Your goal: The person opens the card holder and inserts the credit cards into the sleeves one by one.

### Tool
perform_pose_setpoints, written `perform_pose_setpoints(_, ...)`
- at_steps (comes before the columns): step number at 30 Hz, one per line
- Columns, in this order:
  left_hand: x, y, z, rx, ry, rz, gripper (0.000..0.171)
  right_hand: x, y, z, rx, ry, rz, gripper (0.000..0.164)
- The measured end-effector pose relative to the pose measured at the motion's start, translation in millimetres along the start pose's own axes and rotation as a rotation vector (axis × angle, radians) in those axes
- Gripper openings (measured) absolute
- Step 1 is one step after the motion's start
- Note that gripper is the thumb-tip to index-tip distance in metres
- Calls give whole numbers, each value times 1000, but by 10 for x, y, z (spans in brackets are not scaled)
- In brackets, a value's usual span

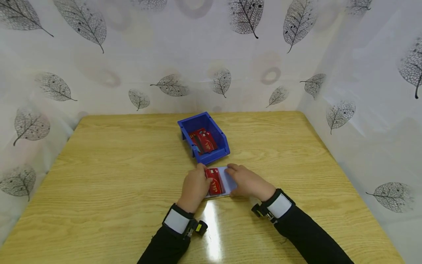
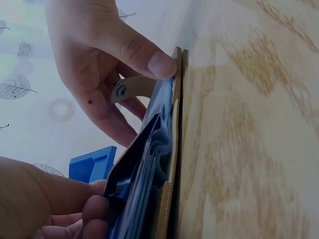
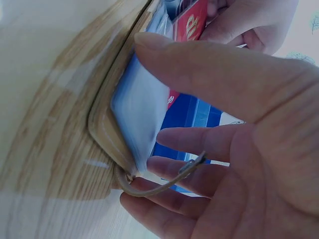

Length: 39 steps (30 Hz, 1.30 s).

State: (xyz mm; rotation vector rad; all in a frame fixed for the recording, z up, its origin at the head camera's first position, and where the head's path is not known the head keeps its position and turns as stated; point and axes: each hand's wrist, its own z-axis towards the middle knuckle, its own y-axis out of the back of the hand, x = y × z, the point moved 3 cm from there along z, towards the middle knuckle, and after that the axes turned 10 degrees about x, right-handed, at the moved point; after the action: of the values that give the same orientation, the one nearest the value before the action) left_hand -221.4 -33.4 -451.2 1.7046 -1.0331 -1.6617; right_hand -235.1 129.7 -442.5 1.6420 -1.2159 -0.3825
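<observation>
One table (image 1: 115, 183), two hands (image 1: 194, 186) (image 1: 249, 181), one cardholder (image 1: 228, 182).

A pale wooden worktop (image 1: 99, 176) with streaked, yellowish grain stands against a white patterned covering (image 1: 197, 44), which rises behind its far edge and along its left and right sides. Dark, lacy leaves (image 1: 244, 16) are printed across the covering at varied angles, among faint grayish rings (image 1: 271, 75) and soft beige smudges. Creases and a slight sheen mark the right-hand side. A bright, narrow streak of light (image 1: 213, 234) reflects off the worktop's near part.
</observation>
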Motion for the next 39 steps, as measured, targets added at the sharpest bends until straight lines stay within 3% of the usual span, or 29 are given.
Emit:
perform_pose_setpoints(6, -46, -33, 19, -13, 10, 32, 43, -16, -6, 12, -20, 9, 4, 79)
perform_pose_setpoints(13, -147, -97, 52, -8, -29, 19, 44, -17, -9, 40, -32, 11, 9, 80)
perform_pose_setpoints(20, -262, -185, 2, -12, -153, 34, 41, 9, 9, 45, -119, 91, -55, 75)
perform_pose_setpoints(26, -439, -286, -99, -67, -205, 213, 39, 21, 7, 44, -186, 146, -126, 45)
perform_pose_setpoints(29, -479, -306, -130, -56, -226, 243, 43, 28, 25, 42, -204, 152, -157, 34)
perform_pose_setpoints(34, -421, -260, -118, 49, -198, 153, 53, 24, 42, 63, -156, 100, -130, 56)
perform_pose_setpoints(36, -376, -232, -125, 67, -185, 137, 47, 22, 31, 69, -129, 72, -85, 66)
perform_pose_setpoints(39, -267, -190, -164, 38, -206, 98, 24, 26, -8, 65, -97, 39, -35, 78)
